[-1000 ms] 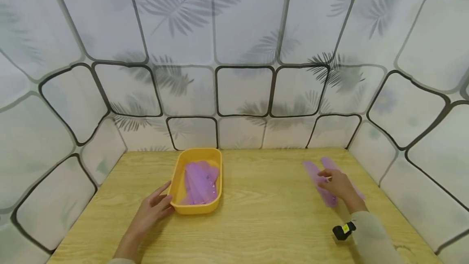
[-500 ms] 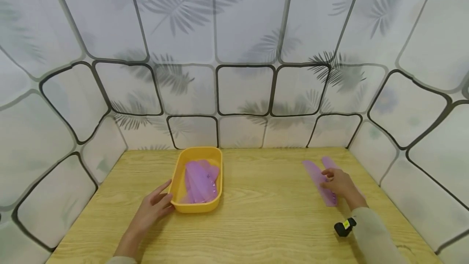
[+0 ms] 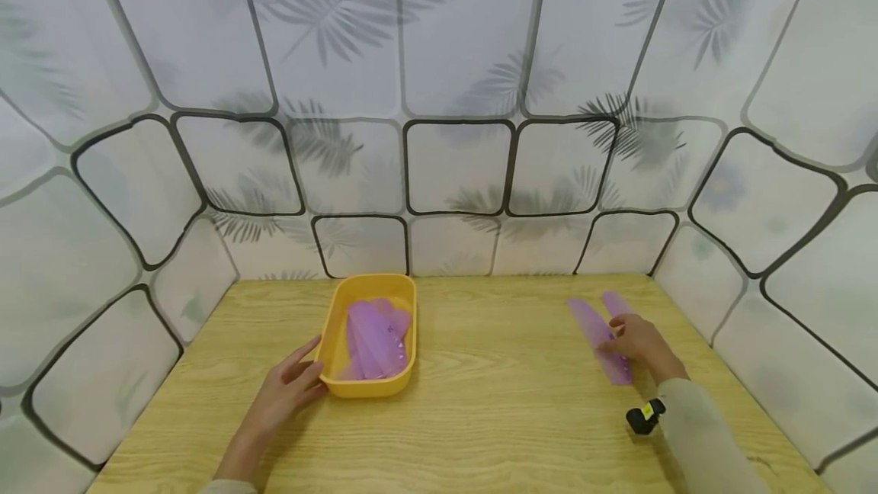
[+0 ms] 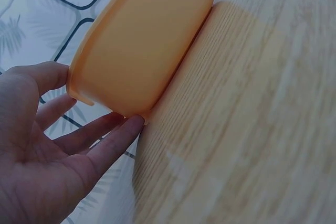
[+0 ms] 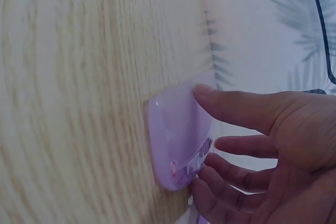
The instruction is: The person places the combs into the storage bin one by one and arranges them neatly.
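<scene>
My left hand (image 3: 281, 395) touches the near left side of a yellow plastic tray (image 3: 370, 389), some fingertips at its rim and others near its base, as the left wrist view also shows. Inside the tray lie several overlapping translucent purple pieces (image 3: 373, 338). At the right, my right hand (image 3: 641, 341) is over two flat purple plastic strips. The thumb lies on one edge of the nearer strip (image 5: 176, 124), the fingers at the other. This strip has a rounded end, fine comb-like lines and dark printed marks. The hand partly covers the farther strip (image 3: 615, 302).
Both rest on a wood-grain table (image 3: 480, 418). Walls covered in pale cloth (image 3: 456, 166) with a stone-and-leaf print enclose it at the back and sides. A small black device (image 3: 645, 416) is at the right sleeve.
My right hand has shifted slightly right and its thumb and fingers have drawn closer in on the nearer purple strip. My left hand and the tray stay in place.
</scene>
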